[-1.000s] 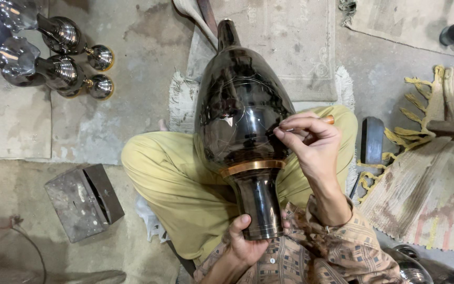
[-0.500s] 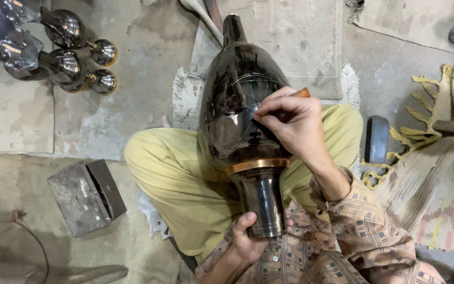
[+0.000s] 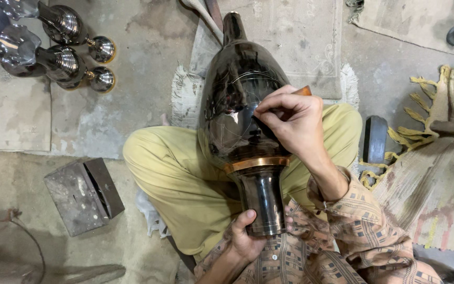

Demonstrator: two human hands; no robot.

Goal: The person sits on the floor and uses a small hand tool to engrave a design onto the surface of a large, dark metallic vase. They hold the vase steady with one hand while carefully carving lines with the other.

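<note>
Notably one black vase [image 3: 237, 105], two hands, three silver goblets [image 3: 61, 58].

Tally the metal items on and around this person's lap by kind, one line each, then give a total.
Large glossy black metal vase with a brass band, lying across the lap, held by left hand and right hand: 1
Shiny silver metal goblets on the floor, upper left: 2
Dark grey metal block on the floor: 1
Total: 4

The person wears loose mustard-yellow trousers and a peach long-sleeved shirt patterned with dark geometric checks and buttons.
</note>
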